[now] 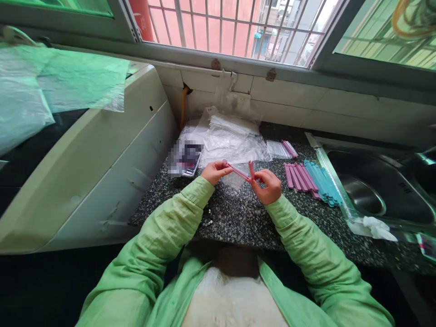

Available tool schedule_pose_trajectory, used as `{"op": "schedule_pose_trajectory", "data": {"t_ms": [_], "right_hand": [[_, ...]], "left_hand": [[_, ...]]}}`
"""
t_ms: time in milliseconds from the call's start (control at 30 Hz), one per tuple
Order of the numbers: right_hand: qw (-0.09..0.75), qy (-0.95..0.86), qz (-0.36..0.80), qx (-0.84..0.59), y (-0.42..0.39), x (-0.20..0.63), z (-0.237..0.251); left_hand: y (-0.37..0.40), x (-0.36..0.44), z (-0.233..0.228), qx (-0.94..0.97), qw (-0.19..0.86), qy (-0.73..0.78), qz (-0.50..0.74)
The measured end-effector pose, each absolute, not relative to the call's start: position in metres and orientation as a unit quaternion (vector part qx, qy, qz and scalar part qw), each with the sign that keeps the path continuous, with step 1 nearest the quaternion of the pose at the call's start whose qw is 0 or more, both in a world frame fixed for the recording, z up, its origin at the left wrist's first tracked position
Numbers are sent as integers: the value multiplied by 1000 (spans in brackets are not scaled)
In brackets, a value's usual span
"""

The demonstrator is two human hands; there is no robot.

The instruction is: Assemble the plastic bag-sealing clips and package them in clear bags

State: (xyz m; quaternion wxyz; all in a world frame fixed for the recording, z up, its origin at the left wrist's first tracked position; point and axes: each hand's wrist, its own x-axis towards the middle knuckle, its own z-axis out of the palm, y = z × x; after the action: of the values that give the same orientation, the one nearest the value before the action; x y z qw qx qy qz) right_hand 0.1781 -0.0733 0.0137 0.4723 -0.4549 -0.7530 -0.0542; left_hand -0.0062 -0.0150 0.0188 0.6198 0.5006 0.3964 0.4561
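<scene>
A pink bag sealing clip (239,172) is held above the counter between my two hands, its two arms spread apart in a V. The thumb and fingers of my left hand (213,172) pinch the far end of one arm. My right hand (267,185) grips the clip near the corner where the arms meet, with the other arm pointing up. To the right lie a row of pink clips (300,177) and a row of teal clips (322,182). Clear plastic bags (231,138) are heaped behind my hands.
A phone (191,159) lies left of the bags. A small packet of clips (282,149) sits behind the pink row. The sink (402,181) is at the right, with a crumpled white tissue (378,227) by its edge. A large pale appliance (112,172) borders the left.
</scene>
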Motion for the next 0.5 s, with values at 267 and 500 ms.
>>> {"op": "schedule_pose_trajectory", "data": {"t_ms": [267,500], "right_hand": [[490,-742,-56,-454,-73,181,14],[509,-723,-49,-464,-72,183,14]], "left_hand": [[-12,-9,15,498,606,405,470],[-8,-10,11,485,605,397,491]]}}
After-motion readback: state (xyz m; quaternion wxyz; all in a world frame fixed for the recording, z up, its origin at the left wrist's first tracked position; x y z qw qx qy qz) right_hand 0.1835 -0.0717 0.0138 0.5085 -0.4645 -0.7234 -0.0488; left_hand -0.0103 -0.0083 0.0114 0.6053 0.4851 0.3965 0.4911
